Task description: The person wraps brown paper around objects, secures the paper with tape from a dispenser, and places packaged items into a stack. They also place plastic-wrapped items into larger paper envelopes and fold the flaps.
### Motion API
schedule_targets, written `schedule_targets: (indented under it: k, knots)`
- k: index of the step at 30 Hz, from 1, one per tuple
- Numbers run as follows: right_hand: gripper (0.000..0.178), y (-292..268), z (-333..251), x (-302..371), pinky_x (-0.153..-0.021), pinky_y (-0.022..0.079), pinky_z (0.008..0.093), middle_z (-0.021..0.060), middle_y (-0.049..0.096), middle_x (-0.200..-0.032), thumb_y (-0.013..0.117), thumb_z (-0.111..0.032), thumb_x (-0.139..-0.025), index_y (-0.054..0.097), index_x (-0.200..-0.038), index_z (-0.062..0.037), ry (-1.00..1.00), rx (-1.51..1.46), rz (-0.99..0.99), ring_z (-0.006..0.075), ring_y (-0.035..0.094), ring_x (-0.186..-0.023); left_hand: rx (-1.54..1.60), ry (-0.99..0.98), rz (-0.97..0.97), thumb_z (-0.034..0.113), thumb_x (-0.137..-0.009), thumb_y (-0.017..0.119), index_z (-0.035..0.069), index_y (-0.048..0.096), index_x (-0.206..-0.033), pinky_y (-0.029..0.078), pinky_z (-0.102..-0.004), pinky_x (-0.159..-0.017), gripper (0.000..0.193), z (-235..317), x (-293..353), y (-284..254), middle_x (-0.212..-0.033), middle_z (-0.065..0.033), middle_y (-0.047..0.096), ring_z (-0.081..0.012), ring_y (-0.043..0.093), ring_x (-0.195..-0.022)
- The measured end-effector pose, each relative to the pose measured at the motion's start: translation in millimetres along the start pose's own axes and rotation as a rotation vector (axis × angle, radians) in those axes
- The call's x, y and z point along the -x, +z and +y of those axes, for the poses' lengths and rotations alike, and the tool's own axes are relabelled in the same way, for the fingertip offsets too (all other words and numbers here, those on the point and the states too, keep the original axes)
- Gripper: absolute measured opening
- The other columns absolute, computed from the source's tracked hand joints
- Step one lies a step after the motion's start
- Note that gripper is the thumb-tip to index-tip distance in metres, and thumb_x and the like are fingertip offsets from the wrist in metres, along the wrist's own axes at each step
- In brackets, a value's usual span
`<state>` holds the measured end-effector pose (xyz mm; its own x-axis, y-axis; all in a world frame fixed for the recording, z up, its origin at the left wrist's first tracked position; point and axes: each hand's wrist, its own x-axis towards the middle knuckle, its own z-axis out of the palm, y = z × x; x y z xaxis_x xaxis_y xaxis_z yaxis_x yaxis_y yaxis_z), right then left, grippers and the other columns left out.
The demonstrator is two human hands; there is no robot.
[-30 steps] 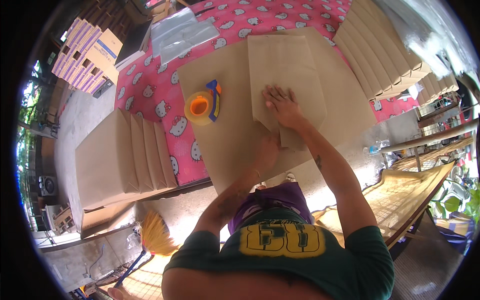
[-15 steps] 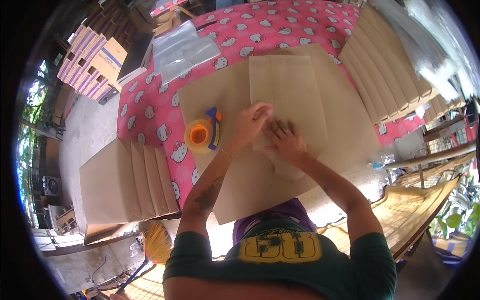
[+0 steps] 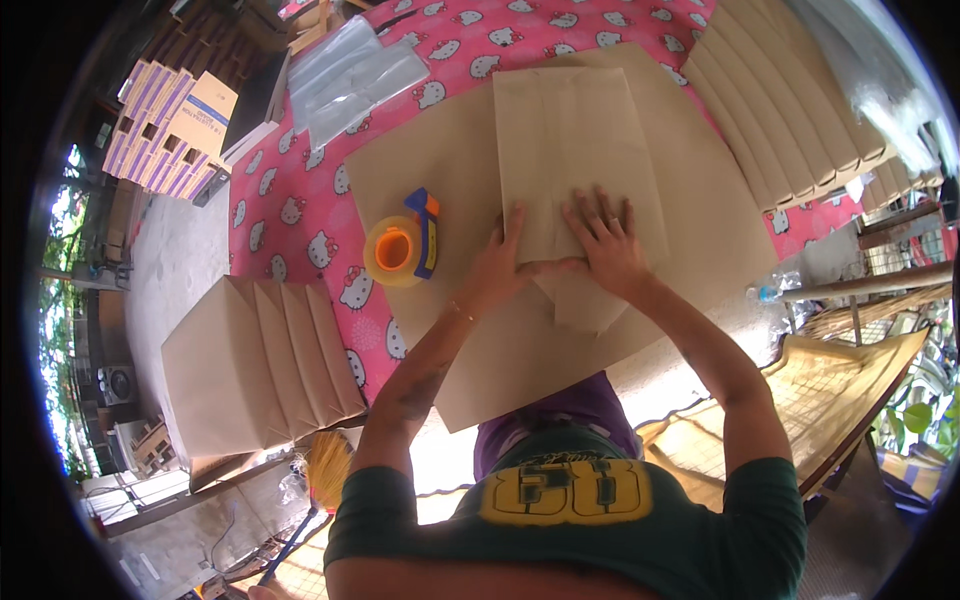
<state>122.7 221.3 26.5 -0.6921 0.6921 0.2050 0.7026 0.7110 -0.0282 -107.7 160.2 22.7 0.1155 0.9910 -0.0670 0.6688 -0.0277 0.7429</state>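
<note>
A flat brown paper bag (image 3: 570,130) lies on a large brown sheet (image 3: 420,150), its lower end folded into a pointed flap (image 3: 585,305). My right hand (image 3: 612,248) rests flat on the lower part of the bag, fingers spread. At the bag's lower left edge is my left hand (image 3: 500,262), fingers stretched along the edge and thumb reaching right along the fold; some of its fingers are partly hidden. To the left of that hand, a roll of clear tape (image 3: 381,272) with an orange core sits in a blue and orange dispenser (image 3: 428,235).
Stacks of folded brown paper bags stand at the left (image 3: 235,365) and far right (image 3: 790,110). Clear plastic sheets (image 3: 350,85) lie on the pink patterned tablecloth (image 3: 290,215). Cartons (image 3: 180,130) are piled at far left. A broom (image 3: 328,468) leans at lower left.
My left hand has gone from a pinch over the bag's middle to its left edge, fingers straightening. My right hand has spread wider and shifted slightly right. The flap below shows more fully.
</note>
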Motion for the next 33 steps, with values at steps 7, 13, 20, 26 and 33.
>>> schedule_targets:
  k: [7,13,20,26,33]
  knots:
    - [0.076,-26,38,-20,-0.117,0.014,0.0616,0.0164,0.026,-0.158,0.045,-0.062,-0.095,0.032,-0.153,-0.0152,0.015,-0.292,-0.175,0.0372,0.019,-0.149,-0.421,-0.085,-0.148,0.064,-0.08,0.069,0.013,0.006,-0.159,0.024,-0.0567,-0.116,0.113,24,5,-25,-0.156,-0.0349,0.017,-0.0421,0.015,-0.149]
    - [0.068,-36,145,-123,-0.119,0.016,0.0566,0.0169,0.022,-0.16,0.039,-0.058,-0.1,0.032,-0.154,-0.0159,0.111,-0.243,0.075,0.0335,0.02,-0.149,-0.335,0.305,0.23,0.064,-0.088,0.059,0.006,0.019,-0.157,0.009,-0.0581,-0.119,0.098,58,-111,-80,-0.16,-0.0278,0.016,-0.039,0.01,-0.151]
    - [0.064,20,211,-235,-0.12,0.014,0.0571,0.0122,0.021,-0.162,0.038,-0.053,-0.102,0.029,-0.155,-0.0182,0.087,-0.06,0.115,0.0306,0.016,-0.151,-0.589,0.28,0.338,0.06,-0.096,0.046,0.005,0.029,-0.153,0.014,-0.0593,-0.118,0.082,32,-294,-68,-0.158,-0.0246,0.026,-0.0384,0.018,-0.149]
    - [0.065,43,194,-230,-0.12,0.012,0.0576,0.0136,0.023,-0.162,0.041,-0.041,-0.102,0.023,-0.156,-0.01,-0.035,-0.137,-0.054,0.0285,0.018,-0.151,-0.673,0.263,0.325,0.048,-0.098,0.045,0.008,0.035,-0.151,0.019,-0.0611,-0.115,0.067,-25,-296,-33,-0.153,-0.0237,0.035,-0.0387,0.025,-0.147]
    - [0.065,25,159,-184,-0.122,0.011,0.0515,0.0125,0.026,-0.161,0.034,-0.043,-0.103,0.023,-0.155,-0.0052,-0.15,-0.133,-0.086,0.0268,0.02,-0.15,-0.589,0.304,0.143,0.033,-0.1,0.042,-0.003,0.028,-0.151,0.016,-0.0539,-0.119,0.064,-10,-250,-22,-0.158,-0.0232,0.026,-0.0399,0.019,-0.148]
